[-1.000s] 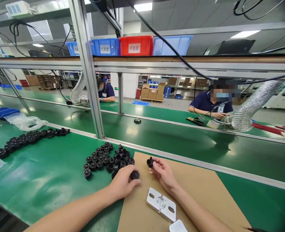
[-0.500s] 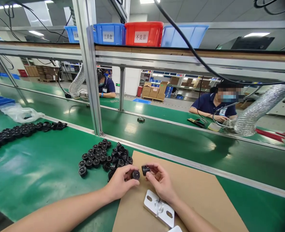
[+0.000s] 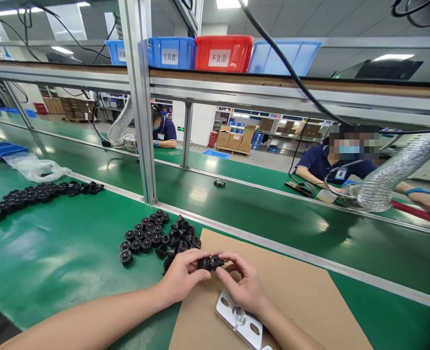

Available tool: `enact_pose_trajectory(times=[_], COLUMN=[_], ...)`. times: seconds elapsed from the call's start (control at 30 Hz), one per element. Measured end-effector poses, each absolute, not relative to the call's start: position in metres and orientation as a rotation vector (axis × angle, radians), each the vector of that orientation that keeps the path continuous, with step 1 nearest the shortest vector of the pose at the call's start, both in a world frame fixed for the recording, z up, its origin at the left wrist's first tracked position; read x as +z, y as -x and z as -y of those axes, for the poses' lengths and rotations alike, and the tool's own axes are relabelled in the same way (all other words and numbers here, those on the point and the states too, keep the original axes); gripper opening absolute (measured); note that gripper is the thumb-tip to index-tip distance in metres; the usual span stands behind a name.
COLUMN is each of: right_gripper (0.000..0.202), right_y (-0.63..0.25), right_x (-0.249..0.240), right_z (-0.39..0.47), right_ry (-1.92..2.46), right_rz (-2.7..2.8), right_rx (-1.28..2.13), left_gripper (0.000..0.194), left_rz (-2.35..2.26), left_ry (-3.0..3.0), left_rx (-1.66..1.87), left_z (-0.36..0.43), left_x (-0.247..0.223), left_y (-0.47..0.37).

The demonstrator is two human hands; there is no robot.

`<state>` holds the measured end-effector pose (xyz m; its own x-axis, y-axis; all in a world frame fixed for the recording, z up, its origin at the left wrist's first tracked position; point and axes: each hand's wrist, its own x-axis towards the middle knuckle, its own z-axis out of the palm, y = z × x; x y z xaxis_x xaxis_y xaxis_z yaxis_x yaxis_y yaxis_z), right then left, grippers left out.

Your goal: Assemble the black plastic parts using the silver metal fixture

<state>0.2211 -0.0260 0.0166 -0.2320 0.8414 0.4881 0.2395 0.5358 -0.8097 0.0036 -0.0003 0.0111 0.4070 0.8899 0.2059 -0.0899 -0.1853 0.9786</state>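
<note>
My left hand (image 3: 184, 273) grips a round black part (image 3: 203, 263) between thumb and fingers. Against it, end to end, is a smaller black fitting (image 3: 216, 262), pinched by my right hand (image 3: 242, 282). Both hands are over a brown cardboard sheet (image 3: 291, 291). Just below my right hand lies a silver metal block (image 3: 238, 318) with slotted holes, partly hidden by the hand. Left of my hands, a heap of black fittings (image 3: 181, 236) sits beside rows of round black parts (image 3: 136, 245) on the green table (image 3: 72, 253).
More black parts (image 3: 28, 197) and a clear plastic bag (image 3: 36, 168) lie at the far left. A metal post (image 3: 140, 107) rises behind the table edge. Across the green conveyor surface (image 3: 273, 209), a person (image 3: 324, 163) sits near a silver duct (image 3: 397, 170). Bins stand overhead.
My right hand has brought its fitting leftward against the part in my left hand; the two were apart before. The person across at the right has stretched out an arm. The view has shifted slightly.
</note>
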Motion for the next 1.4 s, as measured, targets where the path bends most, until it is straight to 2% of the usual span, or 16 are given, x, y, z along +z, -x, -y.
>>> enact_pose_trajectory(times=[0.43, 0.87, 1.03, 1.27, 1.4], right_gripper=[0.026, 0.034, 0.041, 0.04, 0.051], right_y=[-0.219, -0.224, -0.226, -0.228, -0.233], right_x=[0.021, 0.024, 0.024, 0.032, 0.036], right_z=[0.026, 0.024, 0.021, 0.022, 0.02], right_ry=[0.861, 0.811, 0.764, 0.841, 0.849], right_rz=[1.821, 1.998, 2.085, 2.187, 2.285], right_rx=[0.651, 0.572, 0.485, 0.336, 0.246], left_gripper=[0.048, 0.044, 0.043, 0.037, 0.037], left_rz=[-0.748, -0.699, -0.692, -0.715, -0.729], left_ry=[-1.549, -1.535, -1.558, -1.669, -1.639], left_rx=[1.022, 1.026, 1.035, 1.021, 1.04], left_z=[0.003, 0.003, 0.002, 0.004, 0.003], left_x=[0.017, 0.018, 0.02, 0.026, 0.025], left_y=[-0.004, -0.004, -0.003, -0.001, -0.001])
